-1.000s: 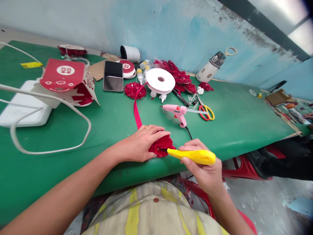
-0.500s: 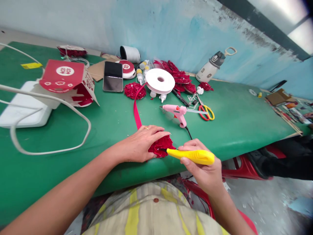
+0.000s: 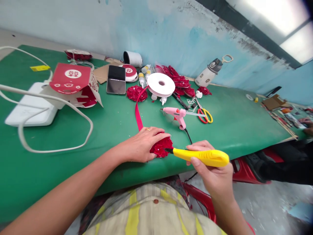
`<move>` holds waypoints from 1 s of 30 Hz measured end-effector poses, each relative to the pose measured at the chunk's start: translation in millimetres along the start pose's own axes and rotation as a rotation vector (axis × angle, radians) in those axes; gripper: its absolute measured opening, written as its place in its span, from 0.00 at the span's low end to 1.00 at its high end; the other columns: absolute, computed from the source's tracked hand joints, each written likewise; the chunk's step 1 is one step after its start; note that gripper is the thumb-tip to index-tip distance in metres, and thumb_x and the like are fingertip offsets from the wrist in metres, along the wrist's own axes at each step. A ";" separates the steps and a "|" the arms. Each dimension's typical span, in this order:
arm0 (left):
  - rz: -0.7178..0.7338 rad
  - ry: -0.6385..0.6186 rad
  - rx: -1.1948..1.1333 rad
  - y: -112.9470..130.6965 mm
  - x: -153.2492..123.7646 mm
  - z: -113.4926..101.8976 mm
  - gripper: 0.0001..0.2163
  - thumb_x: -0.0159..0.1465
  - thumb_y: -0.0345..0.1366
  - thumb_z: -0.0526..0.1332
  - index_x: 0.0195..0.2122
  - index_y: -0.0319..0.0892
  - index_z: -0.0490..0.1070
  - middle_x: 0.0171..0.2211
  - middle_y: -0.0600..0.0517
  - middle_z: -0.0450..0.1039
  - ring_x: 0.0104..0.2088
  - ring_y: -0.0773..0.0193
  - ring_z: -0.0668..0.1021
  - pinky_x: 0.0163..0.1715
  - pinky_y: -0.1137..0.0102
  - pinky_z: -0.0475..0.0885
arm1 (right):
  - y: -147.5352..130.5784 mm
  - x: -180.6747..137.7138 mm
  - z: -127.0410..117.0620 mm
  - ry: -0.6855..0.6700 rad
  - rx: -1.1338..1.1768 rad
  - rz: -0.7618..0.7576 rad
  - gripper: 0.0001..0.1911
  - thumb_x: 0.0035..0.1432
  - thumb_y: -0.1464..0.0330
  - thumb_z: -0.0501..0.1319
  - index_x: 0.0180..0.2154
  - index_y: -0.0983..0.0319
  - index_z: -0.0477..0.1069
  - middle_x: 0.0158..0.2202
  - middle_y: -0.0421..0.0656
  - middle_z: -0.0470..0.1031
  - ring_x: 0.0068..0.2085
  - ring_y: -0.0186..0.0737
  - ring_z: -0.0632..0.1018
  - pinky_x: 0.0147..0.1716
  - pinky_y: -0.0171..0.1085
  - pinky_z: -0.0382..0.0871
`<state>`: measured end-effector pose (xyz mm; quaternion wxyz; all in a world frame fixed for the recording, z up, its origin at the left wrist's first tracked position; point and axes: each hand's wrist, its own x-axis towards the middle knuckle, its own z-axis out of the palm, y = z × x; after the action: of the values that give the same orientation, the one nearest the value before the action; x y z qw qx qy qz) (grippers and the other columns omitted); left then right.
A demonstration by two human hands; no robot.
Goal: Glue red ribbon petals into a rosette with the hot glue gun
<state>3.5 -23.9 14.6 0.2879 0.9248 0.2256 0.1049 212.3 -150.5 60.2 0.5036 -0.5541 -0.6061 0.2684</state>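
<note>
My left hand (image 3: 141,146) presses on a red fabric flower (image 3: 160,147) near the table's front edge, fingers over its far and left side. Small white bead-like spots show on its petals. In my right hand (image 3: 214,174) is a yellow-handled tool (image 3: 202,157), its kind unclear, its short dark tip pointing left at the flower. From beside my left hand a red ribbon (image 3: 138,117) runs up toward a white spool (image 3: 161,84). A pink glue gun (image 3: 176,113) with a glue stick in it lies just beyond my hands.
Scissors (image 3: 204,115), a phone (image 3: 116,80), more red flowers (image 3: 181,80) and a bottle (image 3: 209,72) lie or stand along the back. At left are a red box (image 3: 70,78), a white device (image 3: 34,111) and a looping cable (image 3: 85,143). Another person's hand (image 3: 306,121) shows far right.
My right hand has drawn the yellow-handled tool slightly to the right, its tip moving toward the flower's right side. My left hand stays on the flower. The view has shifted slightly.
</note>
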 end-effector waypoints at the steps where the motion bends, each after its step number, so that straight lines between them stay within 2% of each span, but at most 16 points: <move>1: 0.002 0.006 0.003 -0.5 -0.2 0.6 0.33 0.57 0.33 0.61 0.64 0.50 0.54 0.62 0.45 0.58 0.59 0.49 0.64 0.56 0.55 0.59 | -2.5 0.2 -1.3 0.032 0.015 -0.005 0.12 0.57 0.74 0.64 0.42 0.56 0.78 0.39 0.45 0.74 0.38 0.44 0.75 0.30 0.41 0.74; 6: -0.003 0.039 0.024 -2.6 -0.4 3.3 0.32 0.58 0.35 0.60 0.64 0.50 0.53 0.61 0.44 0.59 0.57 0.49 0.66 0.55 0.55 0.60 | -10.0 0.1 -7.2 0.206 0.114 -0.025 0.07 0.56 0.71 0.64 0.38 0.58 0.79 0.38 0.47 0.74 0.34 0.43 0.74 0.21 0.37 0.71; 10: -0.032 0.036 0.021 -2.8 0.3 3.8 0.33 0.57 0.35 0.61 0.64 0.49 0.53 0.59 0.45 0.60 0.55 0.49 0.67 0.54 0.56 0.61 | -10.4 0.4 -18.7 0.317 0.215 -0.003 0.05 0.57 0.70 0.65 0.37 0.60 0.78 0.40 0.46 0.74 0.30 0.39 0.74 0.22 0.38 0.71; 14: -0.071 0.049 0.034 -2.8 1.1 4.4 0.33 0.57 0.37 0.61 0.65 0.49 0.53 0.57 0.44 0.60 0.53 0.49 0.67 0.54 0.56 0.62 | -5.3 6.5 -41.2 0.515 0.314 0.042 0.07 0.57 0.65 0.64 0.36 0.63 0.76 0.38 0.46 0.74 0.26 0.38 0.75 0.20 0.38 0.69; 18: -0.118 0.096 0.068 -2.9 1.1 5.4 0.34 0.57 0.39 0.61 0.65 0.48 0.54 0.56 0.42 0.60 0.52 0.48 0.68 0.53 0.55 0.63 | 14.3 14.9 -65.3 0.624 0.431 0.146 0.12 0.57 0.61 0.64 0.35 0.65 0.77 0.30 0.44 0.74 0.22 0.34 0.72 0.17 0.36 0.67; 22: -0.156 0.117 0.066 -3.3 -0.5 4.3 0.34 0.57 0.40 0.62 0.65 0.49 0.53 0.56 0.42 0.61 0.54 0.47 0.67 0.54 0.54 0.63 | 45.3 19.0 -79.4 0.740 0.505 0.234 0.14 0.53 0.62 0.68 0.36 0.67 0.76 0.30 0.41 0.75 0.24 0.32 0.76 0.21 0.33 0.73; 27: -0.126 0.105 -0.039 -7.2 -2.2 -1.1 0.39 0.54 0.42 0.66 0.66 0.52 0.51 0.63 0.45 0.54 0.60 0.46 0.62 0.58 0.54 0.60 | 79.7 22.1 -82.3 0.782 0.345 0.213 0.19 0.50 0.60 0.69 0.39 0.66 0.74 0.33 0.42 0.77 0.29 0.36 0.80 0.27 0.35 0.78; 30: -0.134 0.172 -0.153 -11.4 -0.4 -4.4 0.34 0.57 0.46 0.64 0.64 0.52 0.54 0.64 0.47 0.55 0.62 0.49 0.61 0.59 0.56 0.60 | 90.6 26.1 -81.3 0.782 0.243 0.184 0.21 0.50 0.59 0.68 0.41 0.67 0.73 0.34 0.45 0.76 0.31 0.40 0.81 0.30 0.41 0.79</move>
<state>-2.4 -13.6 11.5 0.3434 0.8707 0.3020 0.1810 325.6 -122.9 16.6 0.7313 -0.6027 -0.2811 0.1514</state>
